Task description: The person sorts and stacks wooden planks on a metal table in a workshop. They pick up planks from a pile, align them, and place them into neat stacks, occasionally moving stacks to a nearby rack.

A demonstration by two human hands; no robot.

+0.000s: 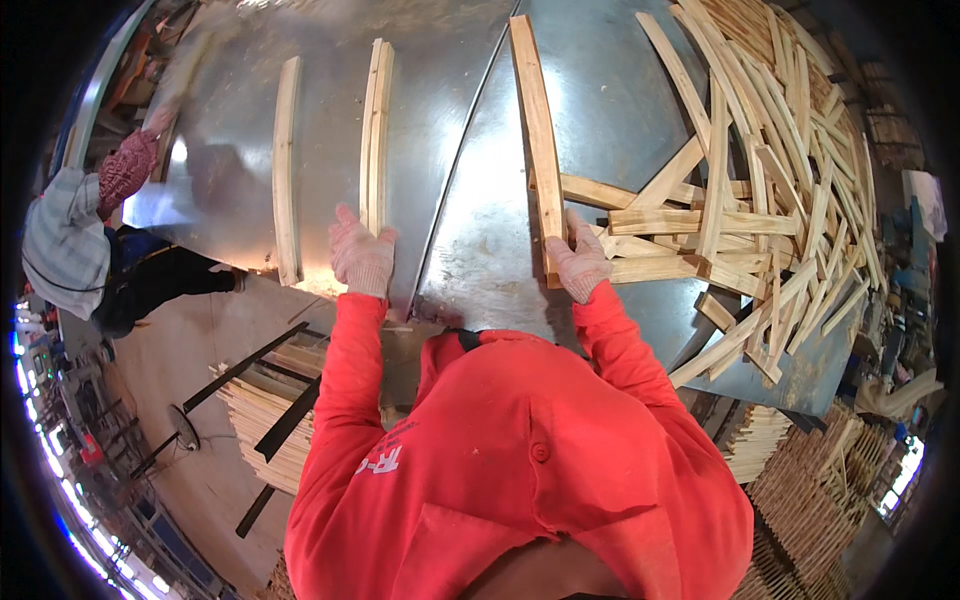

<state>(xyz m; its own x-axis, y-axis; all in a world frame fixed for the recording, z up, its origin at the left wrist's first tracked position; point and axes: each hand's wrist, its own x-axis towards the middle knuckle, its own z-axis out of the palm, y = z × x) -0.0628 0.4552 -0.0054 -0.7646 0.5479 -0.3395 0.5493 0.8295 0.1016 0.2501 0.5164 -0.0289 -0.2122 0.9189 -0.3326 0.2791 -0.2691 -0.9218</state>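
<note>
Both of my hands wear pale gloves above a metal tabletop. My left hand is at the near end of two wooden strips lying side by side, its thumb on their right and its fingers on their left. A single wooden strip lies apart, further left. My right hand grips the near end of a thicker wooden strip, thumb on top and fingers along the right side. This strip points away from me, its near part beside the crossed pieces on the right.
A heap of loose wooden strips covers the table's right side. A dark seam crosses the tabletop. At the left edge stands a co-worker with a patterned sleeve cover. Stacked wood with black metal bars stands below left; more stacks below right.
</note>
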